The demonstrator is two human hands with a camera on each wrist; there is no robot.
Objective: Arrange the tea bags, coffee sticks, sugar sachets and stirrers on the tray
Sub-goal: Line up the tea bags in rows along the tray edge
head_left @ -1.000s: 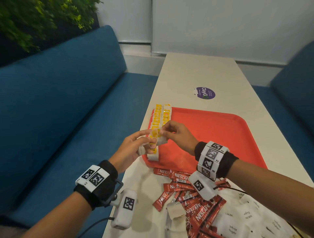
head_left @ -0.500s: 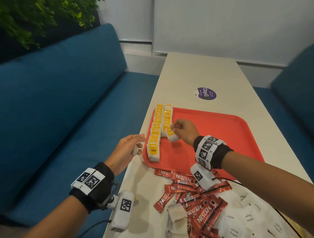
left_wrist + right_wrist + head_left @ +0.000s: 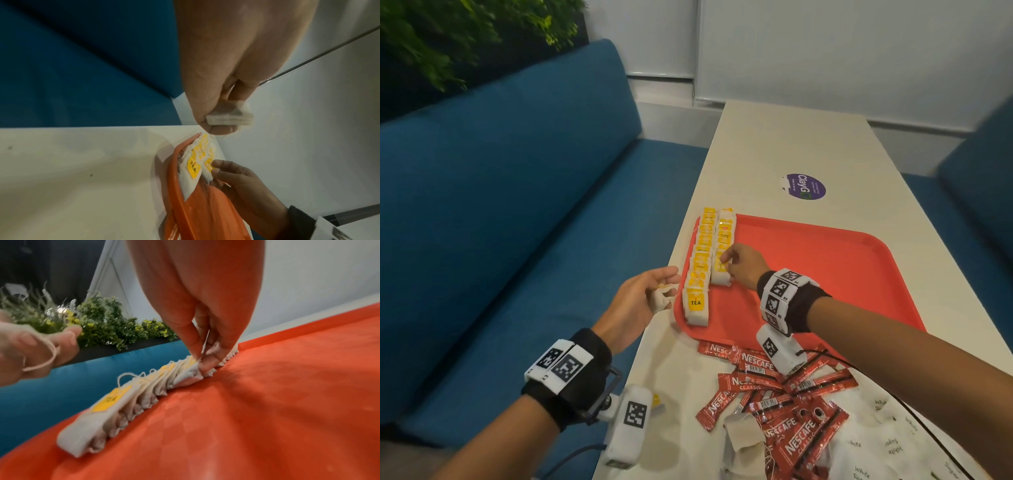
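- The flat red plastic tray lay on the long cream-white table, with a blue upholstered bench along the table's left side.
- Two rows of white paper tea bags with yellow tags lay overlapped along the tray's left edge; the left row reached nearer the person than the right row.
- The right hand was over the near end of the right row. Its thumb and fingers were curled and pinched the nearest tea bag of that row, which rested on the tray surface.
- The left hand was held just left of the tray's near-left corner, above the table edge. Its fingers pinched a separate folded white tea bag, whose string looped across the hand.
- A loose pile of red Nescafe coffee sticks lay on the table just near of the tray.
- White paper sugar sachets lay to the right of the coffee sticks, touching them.
- Further white tea bags lay among the coffee sticks at the near edge.
- A round purple sticker was on the table beyond the tray.
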